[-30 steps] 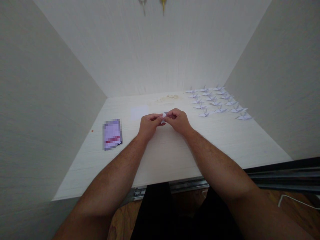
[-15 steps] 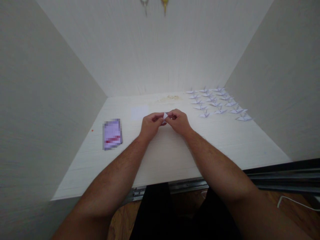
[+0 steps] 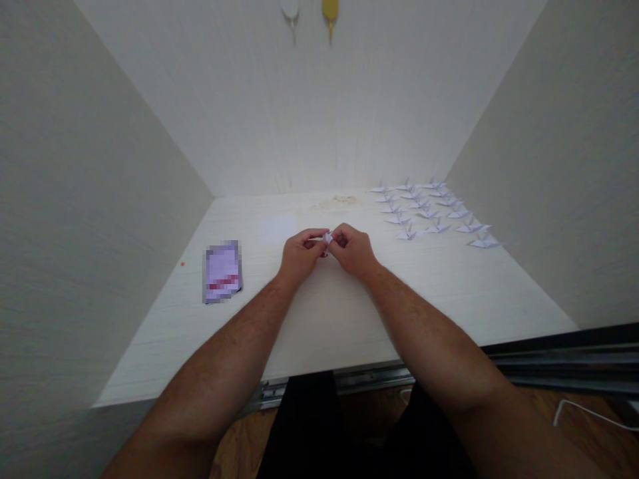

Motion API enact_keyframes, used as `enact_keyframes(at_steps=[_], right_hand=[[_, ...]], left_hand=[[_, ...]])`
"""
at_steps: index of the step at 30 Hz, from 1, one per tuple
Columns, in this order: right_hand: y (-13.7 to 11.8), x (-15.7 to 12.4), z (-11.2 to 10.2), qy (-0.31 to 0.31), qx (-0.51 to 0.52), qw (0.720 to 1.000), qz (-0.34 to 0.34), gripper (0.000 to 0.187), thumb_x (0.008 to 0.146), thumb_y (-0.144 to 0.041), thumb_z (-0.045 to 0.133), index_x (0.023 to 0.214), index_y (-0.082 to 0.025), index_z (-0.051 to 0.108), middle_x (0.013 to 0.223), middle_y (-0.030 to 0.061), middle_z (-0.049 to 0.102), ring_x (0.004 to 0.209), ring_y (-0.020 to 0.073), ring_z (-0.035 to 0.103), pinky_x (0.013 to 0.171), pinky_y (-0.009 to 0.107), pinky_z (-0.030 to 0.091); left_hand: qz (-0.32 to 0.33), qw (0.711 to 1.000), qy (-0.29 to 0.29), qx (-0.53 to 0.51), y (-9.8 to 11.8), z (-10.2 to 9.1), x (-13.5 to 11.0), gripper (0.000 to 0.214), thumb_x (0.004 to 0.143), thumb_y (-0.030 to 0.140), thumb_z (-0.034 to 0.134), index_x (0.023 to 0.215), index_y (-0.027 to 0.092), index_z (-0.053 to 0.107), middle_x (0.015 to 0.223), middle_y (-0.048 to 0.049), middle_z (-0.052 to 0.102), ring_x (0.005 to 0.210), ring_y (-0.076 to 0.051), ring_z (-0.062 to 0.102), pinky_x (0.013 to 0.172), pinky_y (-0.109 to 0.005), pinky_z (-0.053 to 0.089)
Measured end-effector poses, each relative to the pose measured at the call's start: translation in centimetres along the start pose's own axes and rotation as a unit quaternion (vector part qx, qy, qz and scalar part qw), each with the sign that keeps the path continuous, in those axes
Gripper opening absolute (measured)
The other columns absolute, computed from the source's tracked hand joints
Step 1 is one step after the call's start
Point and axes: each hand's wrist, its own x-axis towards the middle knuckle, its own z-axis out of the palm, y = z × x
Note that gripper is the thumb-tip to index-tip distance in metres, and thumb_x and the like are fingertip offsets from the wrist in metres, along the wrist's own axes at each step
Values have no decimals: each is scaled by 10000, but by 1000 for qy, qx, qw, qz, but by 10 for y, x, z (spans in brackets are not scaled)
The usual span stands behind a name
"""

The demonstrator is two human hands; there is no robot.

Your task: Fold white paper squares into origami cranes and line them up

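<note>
At the bottom of the frame I see dark clothing over a wooden floor, with a white cable [image 3: 584, 414] at lower right and a metal rail [image 3: 544, 367] under the near edge of the desk [image 3: 349, 319]. Both forearms run up from the lower corners and meet at mid-frame.

There the left hand [image 3: 298, 257] and right hand [image 3: 352, 251] sit knuckle to knuckle just above the desk. Each grip is pinched together on the folded paper piece [image 3: 328, 238], a small white shape held between the fingertips of both hands at the centre of the frame.

Left of the hands a blurred purple packet [image 3: 222, 272] lies flat on the desk. Just beyond the left hand lies a blank paper square [image 3: 278, 229].

Further back, right of centre, rows of paper cranes [image 3: 429, 211] stand on the desk, well apart from the hands. A faint brownish stain [image 3: 337, 199] marks the far edge. On the back wall, at top centre, hang a white object [image 3: 289, 9] and a yellow object [image 3: 330, 9].
</note>
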Motion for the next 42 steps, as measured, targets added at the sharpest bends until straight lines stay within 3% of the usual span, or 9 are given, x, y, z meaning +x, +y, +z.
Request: enact_keyframes(at_steps=[5,10,15,19,22,30,42], right_hand=[[-2,-1,-1,17,-16,1000,7,21,794,-236,574,802,-219,582,651,-45,621,571,114,514,586,250,380],[-1,0,-2,0,2,1000,8,116,846,-300,586,902,-211,635,749,-13,683,639,124,577,632,257,426],[-1,0,-2,-12,-38,999,-32,138,818,-233,594,933,-198,661,784,2,670,654,126,552,647,263,418],[-1,0,-3,16,-86,993,-78,54,815,-237,590,815,-197,625,781,14,625,690,136,525,654,268,398],[0,0,-3,33,-102,992,-71,120,845,-278,575,749,-206,571,757,13,607,689,140,517,647,270,385],[-6,-2,-4,39,-149,988,-16,93,887,-298,525,846,-224,563,724,3,631,621,148,515,595,280,338],[-1,0,-5,7,-209,977,-43,161,916,-308,523,834,-219,628,815,48,685,738,184,573,665,298,380]], left_hand=[[-14,1000,17,-11,5,4,-3,356,673,353,787,973,165,756,747,-29,727,622,-148,662,643,-306,590],[-19,999,35,-29,9,7,-4,388,661,414,798,943,152,747,810,-51,734,670,-161,671,635,-318,606],[-26,998,48,-42,8,7,-4,393,648,408,808,937,150,743,857,-56,742,687,-167,684,674,-344,616],[-20,998,37,-56,9,7,-4,413,644,408,821,949,143,740,886,-70,746,739,-187,698,702,-361,618],[-16,997,21,-69,9,7,-4,438,638,421,830,964,146,732,938,-78,746,754,-183,697,715,-362,616],[-29,994,12,-105,6,6,-4,429,608,426,851,896,145,705,866,-53,730,698,-162,684,720,-369,618],[-26,993,-53,-105,6,6,-6,463,606,365,856,984,153,693,944,-74,740,771,-166,689,698,-325,594]])
